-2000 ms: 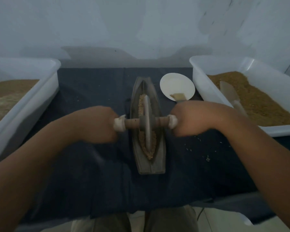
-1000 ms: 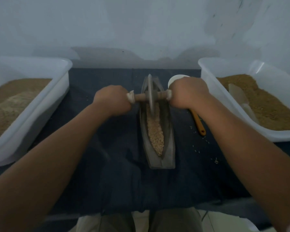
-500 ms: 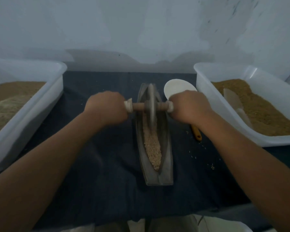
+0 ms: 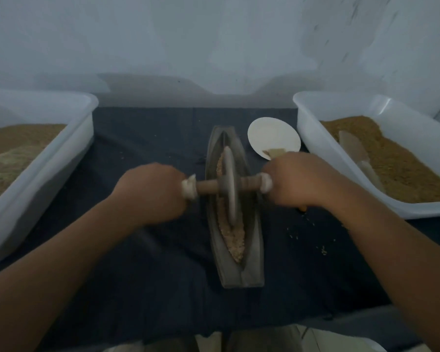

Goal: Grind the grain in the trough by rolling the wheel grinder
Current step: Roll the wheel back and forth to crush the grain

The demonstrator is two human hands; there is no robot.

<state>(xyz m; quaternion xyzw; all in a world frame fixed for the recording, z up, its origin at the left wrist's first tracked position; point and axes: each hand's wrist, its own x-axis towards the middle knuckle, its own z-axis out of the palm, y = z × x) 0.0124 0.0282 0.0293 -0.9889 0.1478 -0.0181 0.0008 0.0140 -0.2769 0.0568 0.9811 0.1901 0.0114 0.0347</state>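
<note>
A dark boat-shaped trough [image 4: 252, 265] lies lengthwise in the middle of the dark cloth, with pale crushed grain [image 4: 235, 240] along its groove. The wheel grinder [image 4: 230, 185] stands upright in the groove near the trough's middle, its wooden axle running left to right. My left hand [image 4: 153, 193] grips the axle's left end. My right hand [image 4: 295, 181] grips the right end. Both fists hide the handle ends apart from their white-wrapped collars.
A white tub of brown grain [image 4: 36, 158] stands at the left. Another white tub [image 4: 381, 153] at the right holds grain and a flat scoop [image 4: 356, 153]. A white plate [image 4: 273, 137] sits behind my right hand. Loose grains [image 4: 313, 240] lie on the cloth.
The wheel has rolled back toward me from the trough's far end to about its middle, and both hands came with it. More of the plate shows.
</note>
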